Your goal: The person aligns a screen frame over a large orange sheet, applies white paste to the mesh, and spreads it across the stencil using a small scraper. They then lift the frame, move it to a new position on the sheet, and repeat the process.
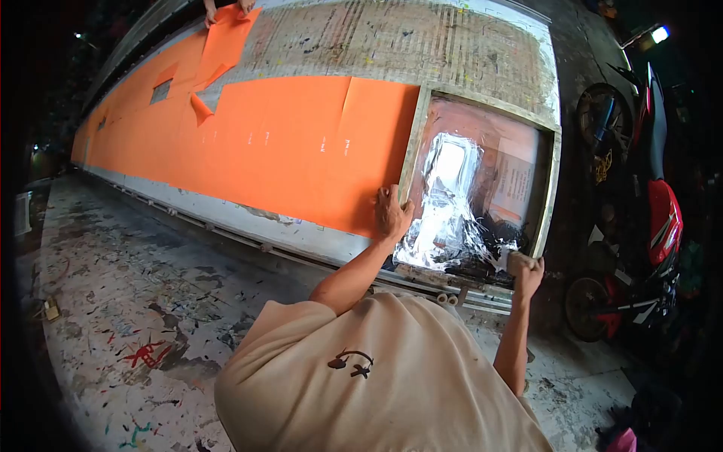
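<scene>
A wooden screen-printing frame (pixel 419 143) lies on the long table, its mesh smeared with white ink (pixel 444 215) and dark patches near the bottom. My left hand (pixel 393 214) is at the frame's left rail, fingers curled over it beside the orange fabric (pixel 271 151). Close to the lower right corner, my right hand (pixel 529 274) is closed around a small squeegee (pixel 517 261), mostly covered by the fingers. White ink streaks reach up to it. Through the upper mesh a pale rectangle and faint printed text show.
Another person's hands (pixel 210 15) hold an orange piece at the far edge. The stained table top (pixel 392 45) extends behind the frame. A red motorcycle (pixel 663 222) stands close on the right. Paint-spattered floor (pixel 135 301) lies to the left.
</scene>
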`<action>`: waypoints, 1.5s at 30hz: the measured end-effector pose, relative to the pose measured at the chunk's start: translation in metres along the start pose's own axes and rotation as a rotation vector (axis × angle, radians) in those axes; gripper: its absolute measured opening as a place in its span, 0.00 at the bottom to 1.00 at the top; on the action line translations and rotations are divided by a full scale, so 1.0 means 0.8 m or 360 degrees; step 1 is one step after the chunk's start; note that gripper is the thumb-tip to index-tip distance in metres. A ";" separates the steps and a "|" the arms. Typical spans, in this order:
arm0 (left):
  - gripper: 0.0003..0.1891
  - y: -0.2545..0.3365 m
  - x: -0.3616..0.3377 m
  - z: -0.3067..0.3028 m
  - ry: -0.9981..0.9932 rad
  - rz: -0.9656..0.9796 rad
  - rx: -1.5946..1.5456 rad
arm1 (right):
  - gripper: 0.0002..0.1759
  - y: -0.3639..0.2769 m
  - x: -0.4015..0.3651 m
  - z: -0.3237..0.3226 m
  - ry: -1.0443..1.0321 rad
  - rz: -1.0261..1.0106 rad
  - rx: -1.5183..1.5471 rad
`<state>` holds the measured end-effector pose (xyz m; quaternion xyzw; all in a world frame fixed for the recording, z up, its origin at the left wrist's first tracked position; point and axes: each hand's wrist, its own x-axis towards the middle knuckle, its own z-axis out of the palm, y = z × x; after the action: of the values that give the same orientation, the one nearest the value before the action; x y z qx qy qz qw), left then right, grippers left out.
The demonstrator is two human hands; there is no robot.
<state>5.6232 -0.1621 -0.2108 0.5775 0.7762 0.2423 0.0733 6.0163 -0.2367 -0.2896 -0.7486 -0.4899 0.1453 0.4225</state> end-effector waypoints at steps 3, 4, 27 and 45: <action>0.25 -0.006 -0.002 0.010 -0.0022 -0.0005 -0.0106 | 0.21 -0.133 -0.028 0.014 -0.0391 -0.0224 -0.0184; 0.25 -0.007 -0.003 0.010 0.0005 0.0022 -0.0099 | 0.19 -0.201 -0.005 0.021 -0.0745 -0.0462 -0.0328; 0.34 -0.029 -0.001 0.032 -0.0315 -0.0309 -0.0640 | 0.13 -0.318 0.128 0.199 -0.0653 -0.0928 -0.0246; 0.23 0.058 -0.009 -0.090 -0.0026 -0.0354 -0.0522 | 0.19 -0.021 0.056 -0.040 -0.0480 0.0842 0.1229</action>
<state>5.6367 -0.1796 -0.1277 0.4706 0.7847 0.3511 0.1989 6.0476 -0.2111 -0.2486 -0.6066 -0.2491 0.5255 0.5421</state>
